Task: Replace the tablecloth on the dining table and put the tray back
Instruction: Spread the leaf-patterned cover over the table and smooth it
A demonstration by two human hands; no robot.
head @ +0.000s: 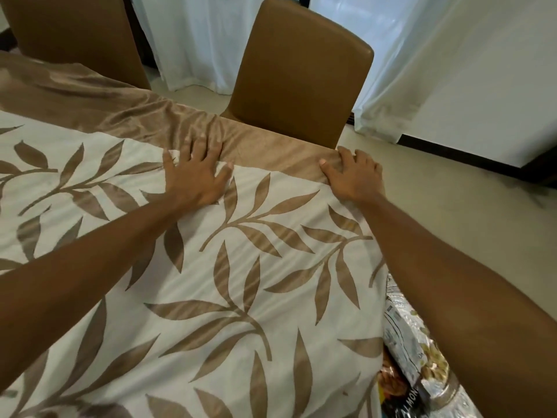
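the desk itself is fully hidden under the tablecloth [241,297], so only its edge and far right corner show as shapes beneath the fabric. at the lower right of the frame some shiny snack packets [404,342] sit partly behind the right forearm and run off the bottom edge. one shows pictured nuts and the letters "almon", and i cannot tell what they rest on. the cloth is also cut off at the left and bottom edges.

two tan padded chairs stand at the far side. one chair [301,76] is at upper centre, pushed up to the desk, and the other chair [75,34] is at the upper left. white curtains [196,40] hang behind them, above a pale floor [452,221] with a dark skirting on the right.

the tablecloth is spread over the desk. it has a white middle with tan leaf sprays and a glossy tan border that is still creased toward the upper left. the left hand [196,173] lies flat and released, fingers spread, pressing where white meets tan. the right hand [352,176] is at the corner, thumb on top and fingers bent over the edge, grasping the cloth there.
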